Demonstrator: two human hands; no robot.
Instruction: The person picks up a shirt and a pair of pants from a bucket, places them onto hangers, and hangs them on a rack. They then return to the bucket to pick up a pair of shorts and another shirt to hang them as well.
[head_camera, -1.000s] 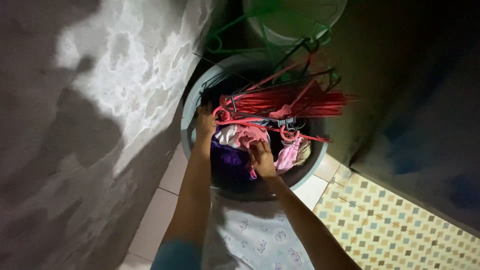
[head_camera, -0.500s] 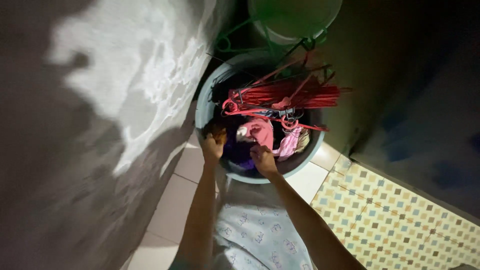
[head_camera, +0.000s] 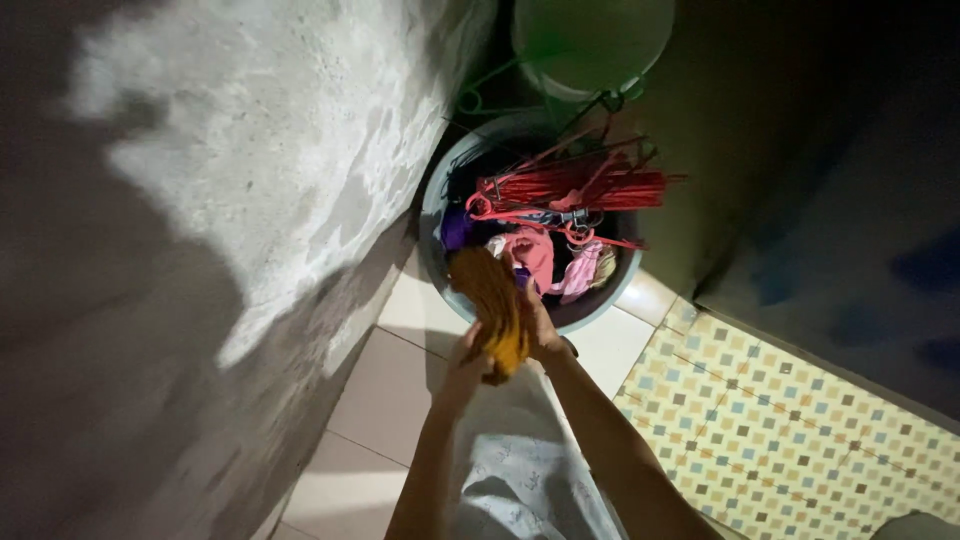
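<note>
- A round grey tub sits on the floor by a rough wall.
- Red hangers lie across the top of the tub, and pink clothes sit under them.
- A green bucket stands behind it.
- My left hand and my right hand are both closed tight on a yellow cloth.
- The cloth is up over the near edge of the tub.

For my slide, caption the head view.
Both hands, left and right, hold a twisted yellow-orange cloth above a round grey laundry tub.
</note>
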